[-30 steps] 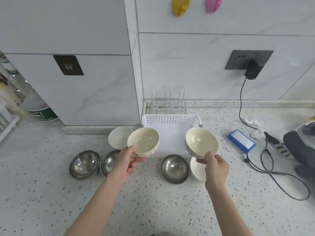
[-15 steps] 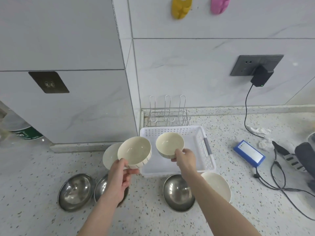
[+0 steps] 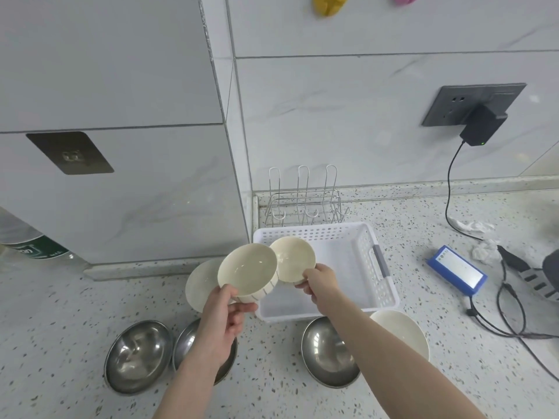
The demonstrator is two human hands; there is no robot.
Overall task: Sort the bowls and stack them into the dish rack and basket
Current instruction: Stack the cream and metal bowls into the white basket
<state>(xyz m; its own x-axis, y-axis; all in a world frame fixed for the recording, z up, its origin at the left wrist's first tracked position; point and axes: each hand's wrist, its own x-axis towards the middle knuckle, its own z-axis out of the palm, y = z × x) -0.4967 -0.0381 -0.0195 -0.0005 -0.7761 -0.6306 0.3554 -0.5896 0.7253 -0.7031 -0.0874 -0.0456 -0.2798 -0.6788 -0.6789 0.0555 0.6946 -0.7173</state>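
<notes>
- Left hand [image 3: 222, 316]: grips a cream bowl with striped sides [image 3: 247, 272] by its near rim, raised over the near-left corner of the white basket [image 3: 385, 290].
- Right hand [image 3: 320, 281]: pinches a smaller cream bowl [image 3: 292, 263] at its near edge, held over the basket's left half; whether the two bowls touch cannot be told.
- Dish rack [image 3: 305, 204]: wire, beyond the basket, at the wall.
- On the counter: three steel bowls [image 3: 137, 356], [image 3: 189, 340], [image 3: 328, 352]; two white bowls [image 3: 199, 284], [image 3: 402, 329].
- Step judged: ceramic bowls going into the basket.
- Next move calls for lowering the right-hand bowl flat onto the basket floor, then nesting the striped bowl.
</notes>
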